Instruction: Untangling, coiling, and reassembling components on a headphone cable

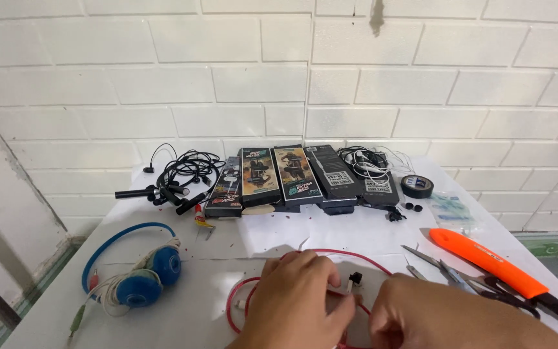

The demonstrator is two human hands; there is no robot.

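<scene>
My left hand (295,300) and my right hand (421,317) meet at the near edge of a white table (59,304). Between their fingertips sits a small black part (355,279) on a thin white stem. Both hands pinch around it, on a red cable (356,254) that loops under and around my hands. What lies beneath my palms is hidden.
Blue headphones (140,274) lie at the left. An orange-handled cutter (492,262), scissors (485,284) and tweezers (414,271) lie at the right. At the back: several dark boxes (292,174), tangled black cables (182,174), white cables (369,165), black tape roll (416,186).
</scene>
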